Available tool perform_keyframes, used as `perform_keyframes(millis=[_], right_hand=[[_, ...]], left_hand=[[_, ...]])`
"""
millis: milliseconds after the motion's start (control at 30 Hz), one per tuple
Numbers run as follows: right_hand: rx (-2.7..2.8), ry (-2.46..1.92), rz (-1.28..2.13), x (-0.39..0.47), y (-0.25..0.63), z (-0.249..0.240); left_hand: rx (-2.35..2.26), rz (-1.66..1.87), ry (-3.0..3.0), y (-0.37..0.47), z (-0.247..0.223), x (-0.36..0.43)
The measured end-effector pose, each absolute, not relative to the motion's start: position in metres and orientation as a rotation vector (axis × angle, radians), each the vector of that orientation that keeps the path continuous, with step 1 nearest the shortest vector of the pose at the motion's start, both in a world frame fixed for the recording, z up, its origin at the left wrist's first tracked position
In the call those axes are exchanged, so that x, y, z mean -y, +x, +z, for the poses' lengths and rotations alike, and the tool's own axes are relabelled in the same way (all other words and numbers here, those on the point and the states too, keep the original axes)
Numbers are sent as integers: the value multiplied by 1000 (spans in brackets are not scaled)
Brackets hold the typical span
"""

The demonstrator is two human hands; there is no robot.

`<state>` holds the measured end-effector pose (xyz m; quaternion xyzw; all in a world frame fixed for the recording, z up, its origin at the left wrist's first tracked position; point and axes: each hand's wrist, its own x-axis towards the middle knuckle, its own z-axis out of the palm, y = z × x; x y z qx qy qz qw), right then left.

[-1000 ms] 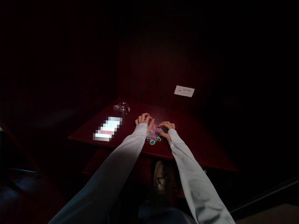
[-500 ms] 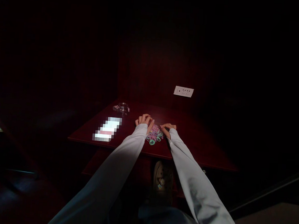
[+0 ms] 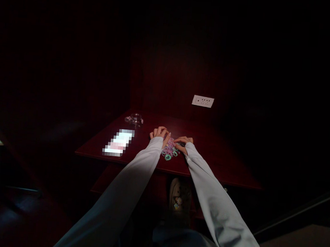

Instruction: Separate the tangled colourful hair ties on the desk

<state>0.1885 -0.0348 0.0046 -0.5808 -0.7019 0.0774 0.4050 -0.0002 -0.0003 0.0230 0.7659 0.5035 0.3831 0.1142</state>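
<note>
A small pile of hair ties (image 3: 169, 151), pink, purple and mint green, lies on the dark red desk (image 3: 207, 161). My left hand (image 3: 160, 134) rests at the pile's left side, its fingers bent and spread, the thumb against the ties. From the right, my right hand (image 3: 184, 141) reaches over the pile with thumb and forefinger apart, their tips at the ties. No tie can be made out gripped in either hand.
A glowing phone (image 3: 119, 142), blurred out, lies on the left of the desk. Behind it stands a clear jar (image 3: 136, 119) with pink bits beside it. A white socket plate (image 3: 203, 101) is on the back panel. Below the desk edge shows a shoe (image 3: 178, 195).
My right hand has shifted slightly left, onto the pile, and its thumb and forefinger have parted. My left hand has hardly moved.
</note>
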Motion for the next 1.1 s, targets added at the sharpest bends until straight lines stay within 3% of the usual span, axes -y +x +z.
perform_keyframes(millis=[1100], right_hand=[[1614, -1394, 208, 33, 189, 13]], left_hand=[[-1209, 1064, 2470, -3, 16, -6]])
